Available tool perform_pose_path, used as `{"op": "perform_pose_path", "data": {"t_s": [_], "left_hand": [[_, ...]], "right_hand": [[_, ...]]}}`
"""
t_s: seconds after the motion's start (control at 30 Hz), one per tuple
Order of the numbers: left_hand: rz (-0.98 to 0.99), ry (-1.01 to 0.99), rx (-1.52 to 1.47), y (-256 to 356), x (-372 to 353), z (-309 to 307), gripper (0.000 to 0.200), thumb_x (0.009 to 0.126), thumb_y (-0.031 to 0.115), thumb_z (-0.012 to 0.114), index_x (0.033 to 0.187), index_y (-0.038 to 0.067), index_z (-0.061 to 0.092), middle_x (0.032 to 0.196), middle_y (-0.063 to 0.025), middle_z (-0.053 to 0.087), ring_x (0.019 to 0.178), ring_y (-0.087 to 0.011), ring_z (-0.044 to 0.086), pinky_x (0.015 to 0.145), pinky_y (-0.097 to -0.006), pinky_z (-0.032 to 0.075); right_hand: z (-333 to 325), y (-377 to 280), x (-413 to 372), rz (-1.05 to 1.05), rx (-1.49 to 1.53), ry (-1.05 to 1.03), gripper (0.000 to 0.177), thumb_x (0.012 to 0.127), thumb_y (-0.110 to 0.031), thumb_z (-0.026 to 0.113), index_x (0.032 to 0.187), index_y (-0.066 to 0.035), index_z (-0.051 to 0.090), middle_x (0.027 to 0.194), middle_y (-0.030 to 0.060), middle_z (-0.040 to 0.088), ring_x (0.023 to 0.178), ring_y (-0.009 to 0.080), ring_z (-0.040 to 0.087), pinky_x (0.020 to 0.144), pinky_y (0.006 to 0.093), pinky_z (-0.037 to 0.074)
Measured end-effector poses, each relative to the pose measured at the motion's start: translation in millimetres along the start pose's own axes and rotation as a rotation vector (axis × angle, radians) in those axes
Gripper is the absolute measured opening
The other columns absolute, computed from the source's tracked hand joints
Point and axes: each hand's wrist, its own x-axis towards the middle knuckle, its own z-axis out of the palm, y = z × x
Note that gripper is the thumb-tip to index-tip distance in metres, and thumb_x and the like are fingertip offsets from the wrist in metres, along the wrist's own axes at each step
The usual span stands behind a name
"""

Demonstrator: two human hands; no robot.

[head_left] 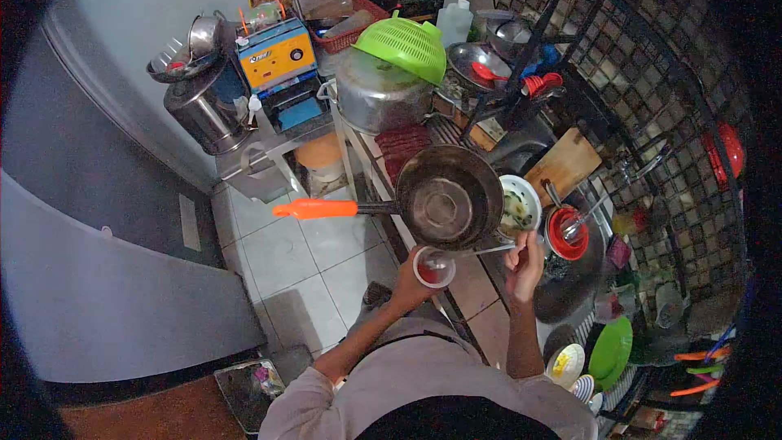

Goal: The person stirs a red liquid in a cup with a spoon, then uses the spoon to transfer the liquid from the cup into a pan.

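Observation:
My left hand (410, 283) is wrapped around a clear plastic cup (434, 267) with something reddish inside. Fingers of my right hand (525, 267) pinch a thin pale utensil (489, 249), which points left toward the cup; its kind is hard to make out. Just beyond both hands, a dark saucepan (450, 197) with an orange handle (318, 209) rests at the counter's edge. Behind my right fingers stands a white bowl (521, 204) holding pale and green food.
On the right is the sink (582, 277), with a red bowl (568, 232) and a wooden board (564, 167) by it. A large metal pot (383, 90) under a green colander (401, 45) stands farther back. Plates (611, 352) lie at the lower right.

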Motion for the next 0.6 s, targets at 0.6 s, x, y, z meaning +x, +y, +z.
{"op": "perform_pose_path", "data": {"t_s": [0.6], "left_hand": [[-0.064,-0.049,0.091,21,0,-4,0.076,0.053,0.02,0.078,0.113,0.003,0.035,0.097,-0.0117,0.054,0.091,-0.0216,0.054,0.078,-0.033,0.044]], "right_hand": [[0,36,23,-0.127,-0.215,-0.051,0.034,0.088,-0.037,0.037,0.069,-0.009,0.043,0.051,-0.0029,0.034,0.042,0.0061,0.029,0.039,0.0201,0.022]]}}
